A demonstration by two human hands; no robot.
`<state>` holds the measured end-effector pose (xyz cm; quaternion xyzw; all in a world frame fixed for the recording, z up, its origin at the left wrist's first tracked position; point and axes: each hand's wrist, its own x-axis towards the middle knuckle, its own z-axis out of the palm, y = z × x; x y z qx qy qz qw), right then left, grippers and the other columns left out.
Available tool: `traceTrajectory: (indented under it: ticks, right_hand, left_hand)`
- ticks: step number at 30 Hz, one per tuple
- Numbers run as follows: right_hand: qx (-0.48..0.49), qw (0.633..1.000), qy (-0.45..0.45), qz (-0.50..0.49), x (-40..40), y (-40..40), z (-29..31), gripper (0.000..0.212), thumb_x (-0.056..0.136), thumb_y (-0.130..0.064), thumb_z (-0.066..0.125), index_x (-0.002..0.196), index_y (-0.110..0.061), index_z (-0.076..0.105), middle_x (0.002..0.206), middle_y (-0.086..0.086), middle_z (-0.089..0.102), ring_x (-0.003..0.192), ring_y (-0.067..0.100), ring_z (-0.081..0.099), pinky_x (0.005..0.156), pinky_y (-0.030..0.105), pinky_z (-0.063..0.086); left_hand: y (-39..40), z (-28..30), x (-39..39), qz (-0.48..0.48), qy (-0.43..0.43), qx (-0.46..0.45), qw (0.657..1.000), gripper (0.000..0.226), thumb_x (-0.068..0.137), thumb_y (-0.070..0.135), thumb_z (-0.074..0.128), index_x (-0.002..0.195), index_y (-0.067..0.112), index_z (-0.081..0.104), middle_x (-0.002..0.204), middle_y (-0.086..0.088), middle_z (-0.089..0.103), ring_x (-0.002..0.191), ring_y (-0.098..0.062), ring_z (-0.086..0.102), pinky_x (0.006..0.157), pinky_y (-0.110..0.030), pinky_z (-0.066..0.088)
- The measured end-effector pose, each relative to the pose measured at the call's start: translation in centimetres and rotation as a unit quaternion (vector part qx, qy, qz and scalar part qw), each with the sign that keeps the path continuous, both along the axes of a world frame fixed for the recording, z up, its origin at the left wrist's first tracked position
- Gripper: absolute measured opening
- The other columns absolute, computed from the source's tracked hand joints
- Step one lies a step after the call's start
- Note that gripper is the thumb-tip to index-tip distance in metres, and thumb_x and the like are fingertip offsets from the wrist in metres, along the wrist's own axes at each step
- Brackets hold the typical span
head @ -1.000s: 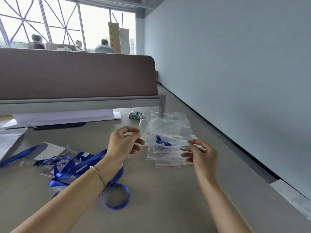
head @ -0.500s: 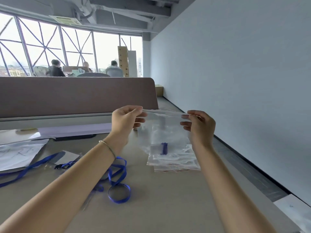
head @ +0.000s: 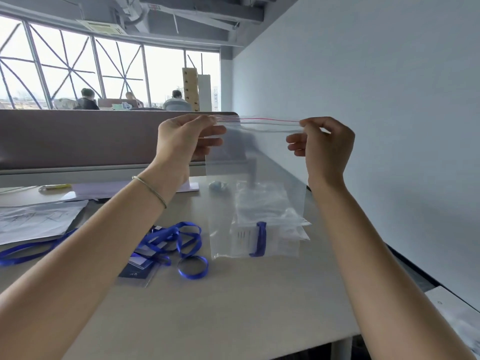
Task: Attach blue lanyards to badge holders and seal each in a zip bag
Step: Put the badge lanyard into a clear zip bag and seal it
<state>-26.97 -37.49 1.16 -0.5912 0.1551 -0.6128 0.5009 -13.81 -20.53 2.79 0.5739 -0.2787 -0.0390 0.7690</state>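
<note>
Clear plastic forms the zip bag point(head: 255, 183) that hangs in the air above the far right part of the bench point(head: 233, 307), its red-lined zip strip stretched level between both hands. The left hand point(head: 181, 141) pinches the strip's left end between thumb and forefinger, with the other fingers point(head: 211, 144) curled loosely behind the plastic. The right hand point(head: 324, 146) pinches the right end in the same way, its lower fingers bent inward. Whether the strip is pressed closed along its length cannot be told. Low inside the bag sits a badge holder point(head: 244, 239) with a folded blue lanyard point(head: 260, 239), close to the bag's bottom edge, which hangs just above the bench surface.

Seen through the bag, a stack of empty zip bags point(head: 262, 201) lies near the bench's far right edge, with a small crumpled wrapper point(head: 217, 185) just beyond it. Left of the bag, toward the middle of the bench, loose blue lanyards point(head: 179, 242) tangle over more badge holders point(head: 137, 271). Sheets of paper point(head: 36, 219) lie at the left edge. A thin metal bangle point(head: 150, 189) circles the left wrist. A brown partition point(head: 78, 139) rises along the bench's far edge.
</note>
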Motion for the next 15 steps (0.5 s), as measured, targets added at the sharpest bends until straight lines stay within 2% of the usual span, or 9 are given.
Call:
traceTrajectory:
  ticks: [5, 11, 13, 15]
  right_hand:
    - [0.042, 0.998, 0.051, 0.015, 1.0, -1.5, -1.7, 0.018, 0.082, -0.005, 0.054, 0.082, -0.003, 0.072, 0.066, 0.012, 0.074, 0.061, 0.031, 0.073, 0.055, 0.03, 0.055]
    - [0.092, 0.986, 0.135, 0.039, 3.9, -5.2, -8.1, 0.013, 0.088, -0.007, 0.06, 0.088, -0.007, 0.073, 0.075, 0.01, 0.076, 0.076, 0.03, 0.075, 0.061, 0.033, 0.057]
    - [0.098, 0.98, 0.165, 0.055, 4.9, -6.3, -10.0, 0.022, 0.09, -0.004, 0.057, 0.105, -0.009, 0.071, 0.085, 0.009, 0.076, 0.086, 0.029, 0.074, 0.065, 0.033, 0.06]
    - [0.085, 0.976, 0.19, 0.06, 5.6, -7.1, -11.7, 0.038, 0.09, -0.003, 0.055, 0.126, -0.016, 0.061, 0.094, 0.006, 0.076, 0.089, 0.026, 0.073, 0.073, 0.036, 0.061]
  left_hand:
    - [-1.3, -1.6, 1.3, -0.027, 0.035, 0.034, 0.998, 0.021, 0.087, 0.024, 0.072, 0.102, 0.009, 0.074, 0.086, -0.005, 0.079, 0.073, -0.02, 0.075, 0.057, -0.023, 0.05]
    - [-5.1, -8.0, 5.7, -0.09, 0.119, 0.101, 0.984, 0.031, 0.099, 0.025, 0.052, 0.107, 0.002, 0.071, 0.093, -0.012, 0.078, 0.09, -0.028, 0.075, 0.068, -0.028, 0.058]
    - [-6.6, -9.8, 6.9, -0.1, 0.134, 0.097, 0.981, 0.031, 0.1, 0.022, 0.052, 0.118, 0.002, 0.066, 0.097, -0.014, 0.077, 0.095, -0.031, 0.073, 0.071, -0.032, 0.059]
    - [-8.0, -11.4, 7.6, -0.098, 0.094, 0.118, 0.984, 0.041, 0.099, 0.022, 0.054, 0.138, 0.01, 0.052, 0.106, -0.01, 0.074, 0.1, -0.027, 0.07, 0.077, -0.037, 0.06]
